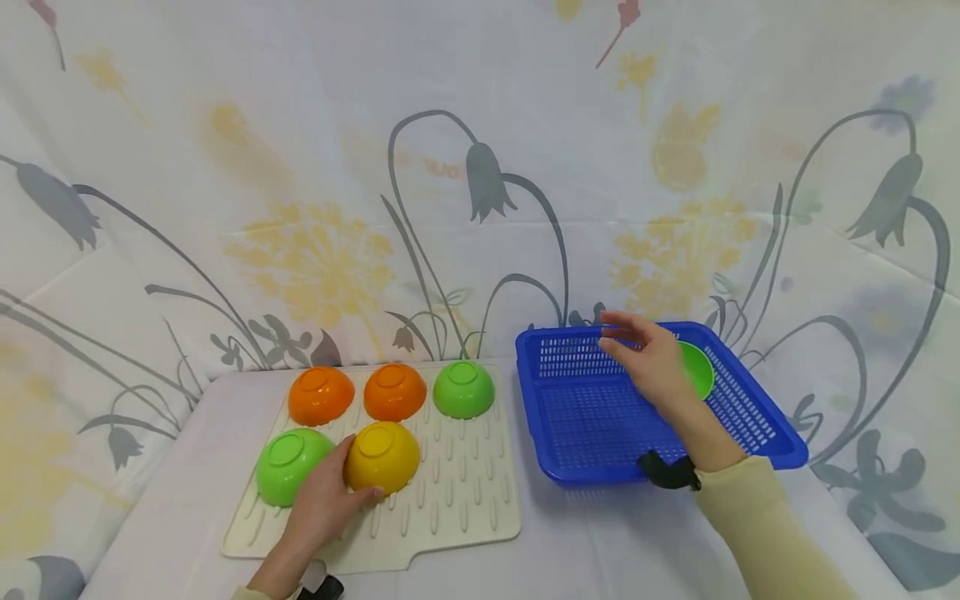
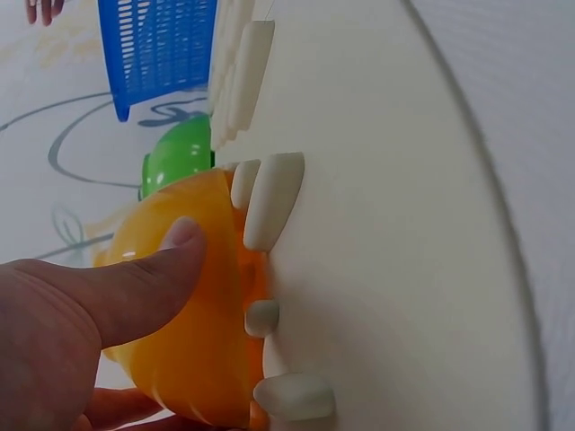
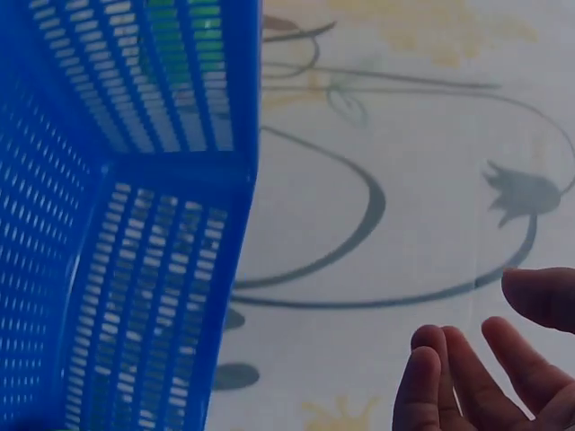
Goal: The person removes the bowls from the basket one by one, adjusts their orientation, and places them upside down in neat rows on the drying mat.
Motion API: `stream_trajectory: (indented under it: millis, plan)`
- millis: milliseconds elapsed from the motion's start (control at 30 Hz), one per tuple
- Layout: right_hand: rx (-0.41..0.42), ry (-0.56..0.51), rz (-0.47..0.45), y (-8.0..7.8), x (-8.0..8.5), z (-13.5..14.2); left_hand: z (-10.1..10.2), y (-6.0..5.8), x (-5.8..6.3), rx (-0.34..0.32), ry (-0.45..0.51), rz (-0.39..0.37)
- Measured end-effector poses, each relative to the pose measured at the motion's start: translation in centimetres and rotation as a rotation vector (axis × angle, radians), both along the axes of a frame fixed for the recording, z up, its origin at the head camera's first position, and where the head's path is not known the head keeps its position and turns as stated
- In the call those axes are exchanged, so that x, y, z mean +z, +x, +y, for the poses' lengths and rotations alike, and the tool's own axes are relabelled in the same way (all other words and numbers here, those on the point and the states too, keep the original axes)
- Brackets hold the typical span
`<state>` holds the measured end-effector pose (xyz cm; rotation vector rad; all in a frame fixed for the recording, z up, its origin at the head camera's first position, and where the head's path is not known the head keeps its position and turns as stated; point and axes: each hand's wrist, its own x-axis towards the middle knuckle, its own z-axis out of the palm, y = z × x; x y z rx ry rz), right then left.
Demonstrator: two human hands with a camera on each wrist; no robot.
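Observation:
A yellow bowl (image 1: 384,458) sits upside down on the cream drying mat (image 1: 450,533). My left hand (image 1: 330,496) grips it from the left side, the thumb (image 2: 171,269) laid along its wall and the fingers partly hidden behind it. Over the blue basket (image 1: 577,475) my right hand (image 1: 654,367) hovers with nothing in it, fingers loosely bent and apart from the thumb. Partly hidden behind that hand, a green bowl (image 1: 699,369) lies in the right part of the basket.
Two orange bowls (image 1: 321,396) and a green bowl (image 1: 463,389) stand upside down along the mat's back row. Another green bowl (image 1: 288,467) is at the front left, close to my left hand. A flower-printed cloth (image 1: 480,275) hangs behind everything.

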<state>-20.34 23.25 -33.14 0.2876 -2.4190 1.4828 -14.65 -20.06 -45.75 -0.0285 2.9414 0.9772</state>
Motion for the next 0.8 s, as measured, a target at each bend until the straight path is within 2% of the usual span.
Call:
stream_trajectory:
  millis: [67, 233, 300, 367, 567, 667, 800]
  plan:
    - [0.002, -0.019, -0.053, -0.8, 0.5, 1.7, 0.0, 0.0, -0.1, -0.001, 0.001, 0.008]
    - [0.15, -0.323, -0.196, -3.6, 0.9, 6.6, 0.0, 0.1, 0.0, -0.003, 0.0, 0.013]
    - [0.175, -0.382, -0.199, -4.8, 0.4, 8.4, 0.0, 0.2, 0.0, 0.003, 0.001, 0.009]
    - [0.137, -0.299, -0.189, -5.4, -0.2, 10.1, 0.0, 0.1, 0.0, 0.006, 0.002, 0.007]
    - [-0.043, 0.089, -0.191, -5.9, -2.1, 13.7, 0.0, 0.0, -0.1, 0.006, 0.006, 0.017]
    - [-0.026, 0.167, -0.266, -6.1, -2.7, 14.7, -0.2, 0.0, -0.2, 0.007, 0.005, 0.023]
    - [0.049, 0.191, -0.371, -6.3, -3.5, 15.7, -0.3, 0.0, -0.4, 0.001, 0.004, 0.032]
